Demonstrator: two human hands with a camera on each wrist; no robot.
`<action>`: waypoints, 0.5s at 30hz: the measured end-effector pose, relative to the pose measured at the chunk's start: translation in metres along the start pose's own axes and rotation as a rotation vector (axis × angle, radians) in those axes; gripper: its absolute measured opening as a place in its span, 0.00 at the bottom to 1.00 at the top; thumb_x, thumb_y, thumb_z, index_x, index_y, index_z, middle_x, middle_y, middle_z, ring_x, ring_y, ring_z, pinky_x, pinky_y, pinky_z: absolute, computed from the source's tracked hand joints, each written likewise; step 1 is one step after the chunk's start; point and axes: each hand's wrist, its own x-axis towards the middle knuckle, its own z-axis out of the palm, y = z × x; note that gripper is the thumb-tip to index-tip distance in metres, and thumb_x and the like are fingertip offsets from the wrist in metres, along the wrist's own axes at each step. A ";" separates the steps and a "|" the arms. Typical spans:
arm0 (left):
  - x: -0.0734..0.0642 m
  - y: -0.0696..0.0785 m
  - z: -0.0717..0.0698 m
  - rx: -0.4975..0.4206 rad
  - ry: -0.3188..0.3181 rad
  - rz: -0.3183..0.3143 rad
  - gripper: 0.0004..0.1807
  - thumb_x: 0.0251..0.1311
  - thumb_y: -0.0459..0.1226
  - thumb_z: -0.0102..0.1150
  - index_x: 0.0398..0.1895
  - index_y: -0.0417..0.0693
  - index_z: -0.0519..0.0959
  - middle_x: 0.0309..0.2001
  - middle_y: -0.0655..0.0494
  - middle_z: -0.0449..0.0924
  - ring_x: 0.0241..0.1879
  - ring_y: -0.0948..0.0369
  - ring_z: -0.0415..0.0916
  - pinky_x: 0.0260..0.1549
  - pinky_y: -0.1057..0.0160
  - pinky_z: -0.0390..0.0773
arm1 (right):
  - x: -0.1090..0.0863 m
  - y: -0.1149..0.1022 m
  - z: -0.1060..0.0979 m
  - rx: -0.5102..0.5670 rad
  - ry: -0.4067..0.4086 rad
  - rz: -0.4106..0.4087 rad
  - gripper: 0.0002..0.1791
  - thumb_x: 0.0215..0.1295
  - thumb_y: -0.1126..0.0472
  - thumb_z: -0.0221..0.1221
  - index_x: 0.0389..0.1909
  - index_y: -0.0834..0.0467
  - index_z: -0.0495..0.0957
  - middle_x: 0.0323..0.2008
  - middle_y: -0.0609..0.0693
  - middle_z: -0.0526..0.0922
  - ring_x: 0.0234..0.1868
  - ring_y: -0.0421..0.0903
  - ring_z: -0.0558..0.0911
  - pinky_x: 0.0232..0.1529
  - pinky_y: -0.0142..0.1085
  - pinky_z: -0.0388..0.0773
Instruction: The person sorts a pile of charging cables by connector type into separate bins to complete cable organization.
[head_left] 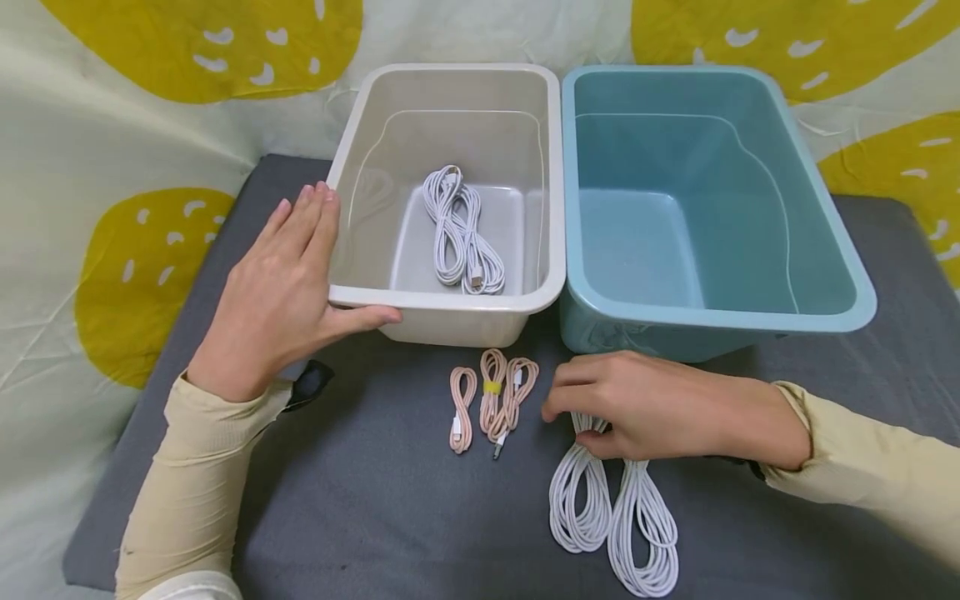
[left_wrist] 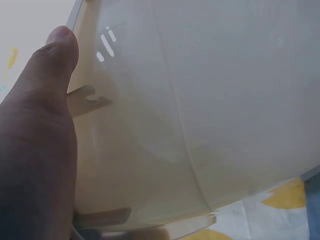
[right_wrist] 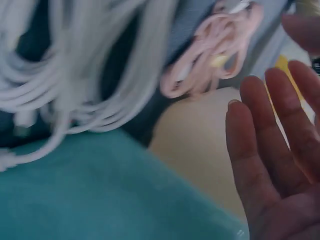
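My left hand (head_left: 281, 292) rests on the left front corner of the beige bin (head_left: 450, 304), fingers straight along its outer side and thumb on the front rim. In the left wrist view the thumb (left_wrist: 47, 65) lies beside the bin's pale wall. Over the coiled white cables (head_left: 645, 533) on the grey surface is my right hand (head_left: 637, 404). The right wrist view shows its fingers (right_wrist: 260, 150) spread, with the blurred white cables (right_wrist: 110, 100) apart from them. Inside the beige bin lies a white USB cable bundle (head_left: 457, 233).
To the right of the beige bin, nearly touching it, stands a blue-green bin (head_left: 720, 312). Pink cables (head_left: 462, 408) lie in front of the beige bin, one with a yellow tie. A patterned cloth (head_left: 150, 283) hangs around the grey surface (head_left: 375, 500).
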 end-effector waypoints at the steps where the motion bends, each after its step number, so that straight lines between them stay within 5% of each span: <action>1: 0.000 0.000 0.000 0.001 0.005 0.002 0.75 0.48 0.88 0.25 0.81 0.34 0.53 0.79 0.33 0.58 0.80 0.40 0.57 0.84 0.48 0.52 | -0.001 0.003 0.002 -0.016 -0.005 -0.003 0.18 0.56 0.62 0.74 0.47 0.47 0.83 0.44 0.38 0.83 0.44 0.35 0.79 0.40 0.32 0.81; 15: -0.002 0.000 0.003 0.023 0.051 0.013 0.75 0.49 0.88 0.23 0.80 0.33 0.55 0.78 0.32 0.61 0.79 0.39 0.60 0.82 0.46 0.55 | -0.009 0.023 0.028 -0.077 -0.057 -0.064 0.23 0.46 0.66 0.75 0.45 0.47 0.83 0.44 0.37 0.83 0.46 0.39 0.78 0.45 0.35 0.81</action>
